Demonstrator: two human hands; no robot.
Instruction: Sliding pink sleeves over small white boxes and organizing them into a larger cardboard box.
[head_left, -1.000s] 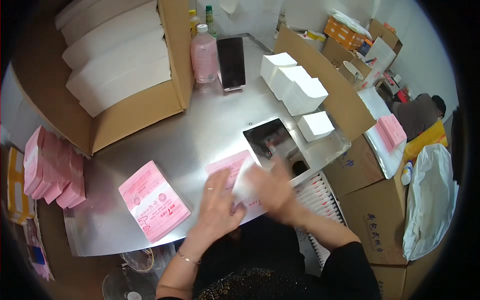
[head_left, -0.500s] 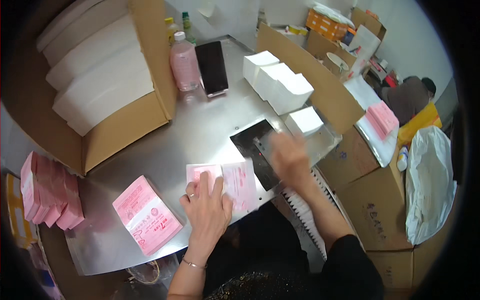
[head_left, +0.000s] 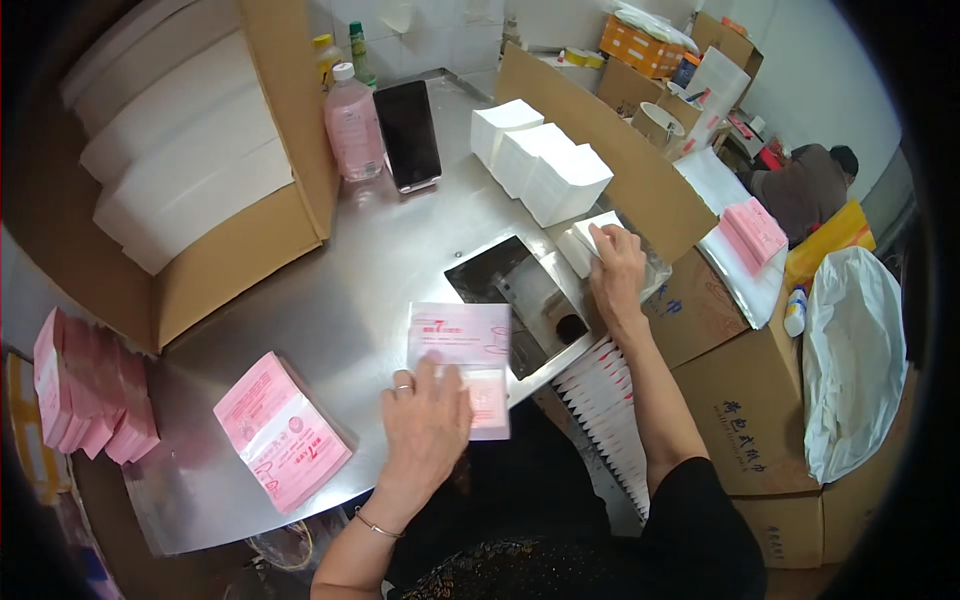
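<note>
My left hand [head_left: 428,415] is closed on a pink printed plastic packet [head_left: 462,335] at the table's front edge. A ring and a thin bracelet are on that hand and wrist. The packet's lower part [head_left: 490,400] shows a paler block beside my fingers. To the right, my right hand [head_left: 618,270] grips a short stack of white folded tissues [head_left: 582,245], fingers over its top; the thumb side is partly hidden. Behind it stand taller white tissue stacks [head_left: 545,165]. A pile of pink packets [head_left: 282,430] with a white band lies left of my left hand.
Between my hands is a dark rectangular opening [head_left: 515,290] in the metal table [head_left: 390,260]. A carton of white stacks [head_left: 240,270] stands left, with pink bundles [head_left: 95,390] below. A pink bottle [head_left: 354,125] and black tablet [head_left: 408,135] stand behind. A person [head_left: 805,190] is far right.
My right hand has moved from above the opening, up and right, onto the tissue stack. My left hand has shifted slightly right, and the packet has turned so its printed part points away from me.
</note>
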